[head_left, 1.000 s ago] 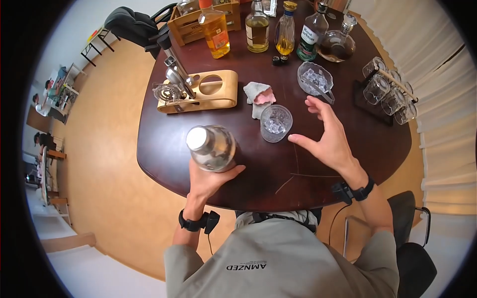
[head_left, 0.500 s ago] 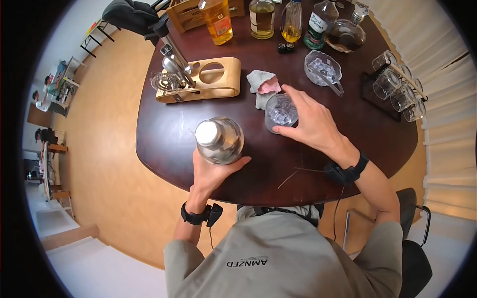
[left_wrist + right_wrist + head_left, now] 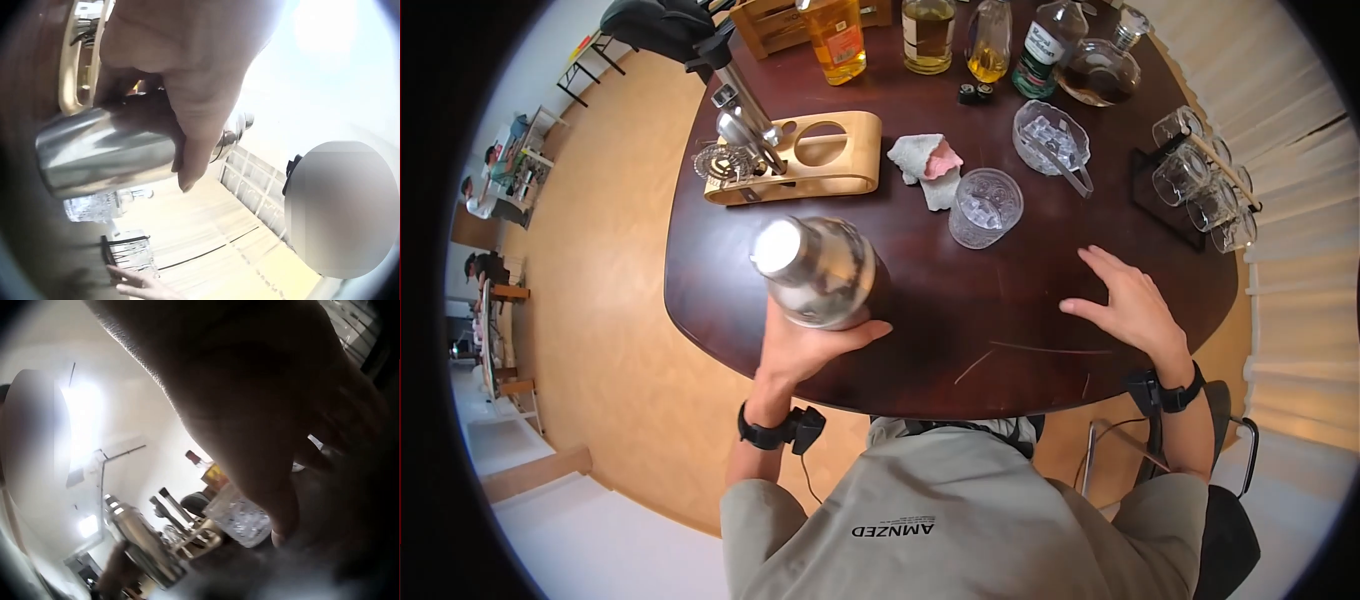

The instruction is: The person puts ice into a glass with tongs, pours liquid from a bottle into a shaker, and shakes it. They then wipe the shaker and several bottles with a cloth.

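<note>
In the head view a silver metal cocktail shaker [image 3: 828, 278], capped, stands in front of me left of centre. My left hand [image 3: 795, 345] grips it low on the body, thumb out to the right; the left wrist view shows fingers wrapped round the shaker [image 3: 112, 153]. To its right stands a patterned clear glass [image 3: 985, 215] with ice in it. My right hand [image 3: 1138, 308] hovers to the right of the glass, apart from it, holding nothing, fingers extended and thumb spread. A grey and pink cloth [image 3: 922, 160] lies just behind the glass.
A wooden bar-tool rack [image 3: 850, 155] sits behind the shaker. A glass bowl [image 3: 1035, 155] of ice with tongs [image 3: 1078, 175] is behind the glass. Several bottles, including an amber one [image 3: 837, 45], line the back. A rack of upturned glasses [image 3: 1180, 180] stands at the right edge.
My right hand came round the glass, shifted it slightly right and away from me, then let go and drew back right. My left hand keeps its grip on the shaker, now a little further left.
</note>
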The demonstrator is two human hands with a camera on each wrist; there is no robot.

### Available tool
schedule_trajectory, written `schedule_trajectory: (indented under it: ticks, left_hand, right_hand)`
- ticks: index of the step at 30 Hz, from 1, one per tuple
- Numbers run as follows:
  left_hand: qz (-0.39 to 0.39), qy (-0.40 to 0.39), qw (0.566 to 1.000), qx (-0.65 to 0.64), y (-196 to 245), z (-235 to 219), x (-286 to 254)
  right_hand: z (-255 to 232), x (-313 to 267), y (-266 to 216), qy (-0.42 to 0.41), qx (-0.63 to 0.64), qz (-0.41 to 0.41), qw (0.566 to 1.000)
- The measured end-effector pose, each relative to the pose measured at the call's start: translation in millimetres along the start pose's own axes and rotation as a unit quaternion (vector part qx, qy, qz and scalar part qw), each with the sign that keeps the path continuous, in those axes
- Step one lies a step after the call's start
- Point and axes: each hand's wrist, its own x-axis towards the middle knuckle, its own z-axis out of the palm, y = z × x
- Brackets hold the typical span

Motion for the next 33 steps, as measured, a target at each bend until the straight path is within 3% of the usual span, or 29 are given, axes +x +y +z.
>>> schedule_trajectory:
  ticks: [3, 4, 5, 7, 8, 11, 13, 15, 17, 19, 21, 23, 24, 27, 28, 29, 31, 33]
  left_hand:
    - [0.034, -0.039, 0.996, 0.078, 20.5, 1.3, 9.3]
    - [0.114, 0.004, 0.991, 0.070, 19.6, 7.8, 14.1]
    - [0.115, -0.003, 0.991, 0.071, 20.6, 8.0, 15.9]
    - [0.093, -0.034, 0.994, -0.053, 26.0, 5.9, 17.6]
    - [0.069, 0.002, 0.997, 0.030, 42.4, 8.8, 14.6]
    - [0.086, 0.059, 0.994, 0.016, 46.1, 6.6, 19.4]
    - [0.055, 0.041, 0.997, 0.020, 52.7, 4.2, 21.3]
    - [0.073, 0.108, 0.990, 0.055, 57.1, 12.9, 21.0]
    - [0.078, 0.083, 0.992, 0.052, 48.9, 10.6, 22.3]
    - [0.085, 0.113, 0.990, 0.016, 44.7, 18.9, 22.8]
    - [0.068, 0.088, 0.992, 0.061, 38.5, 7.7, 22.6]
    - [0.067, 0.035, 0.997, 0.013, 32.8, 4.1, 21.7]
    - [0.080, 0.064, 0.995, 0.015, 31.4, 10.6, 20.4]
    - [0.081, 0.041, 0.996, 0.019, 30.1, 5.1, 21.2]
    - [0.104, 0.038, 0.992, -0.067, 31.4, 10.9, 23.6]
    - [0.104, 0.039, 0.991, -0.068, 32.7, 13.3, 22.7]
    - [0.050, 0.097, 0.994, 0.023, 35.8, 14.9, 16.8]
    - [0.065, 0.088, 0.994, 0.013, 37.3, 14.2, 15.8]
  right_hand:
    - [5.3, -6.1, 19.6, -0.047, -0.051, 0.091, 0.993]
    - [10.3, -3.6, 28.8, -0.045, -0.062, 0.087, 0.993]
    - [12.6, -1.5, 34.4, -0.043, -0.059, 0.093, 0.993]
    - [12.5, 3.5, 40.5, -0.065, -0.081, 0.071, 0.992]
    - [11.5, 5.8, 42.4, -0.065, -0.078, 0.074, 0.992]
    - [7.8, 8.7, 46.4, -0.099, -0.097, 0.041, 0.990]
    - [8.1, 7.6, 46.2, -0.107, -0.122, 0.023, 0.986]
    - [10.7, 5.7, 44.2, -0.110, -0.132, 0.023, 0.985]
    - [12.6, 5.6, 44.2, -0.110, -0.141, 0.023, 0.984]
    - [14.6, 3.2, 46.0, -0.099, -0.152, 0.007, 0.983]
    - [11.4, 4.1, 46.6, -0.104, -0.150, 0.008, 0.983]
    - [9.9, 5.7, 46.9, -0.108, -0.148, 0.009, 0.983]
    - [8.9, 6.4, 47.5, -0.108, -0.152, 0.002, 0.982]
    - [6.7, 7.5, 47.6, -0.115, -0.153, -0.002, 0.982]
    - [5.9, 8.8, 47.2, -0.120, -0.147, 0.001, 0.982]
    - [6.0, 9.7, 47.6, -0.120, -0.149, -0.001, 0.982]
    - [8.4, 8.8, 48.3, -0.104, -0.147, -0.003, 0.984]
    - [6.6, 9.8, 46.6, -0.105, -0.146, 0.001, 0.984]
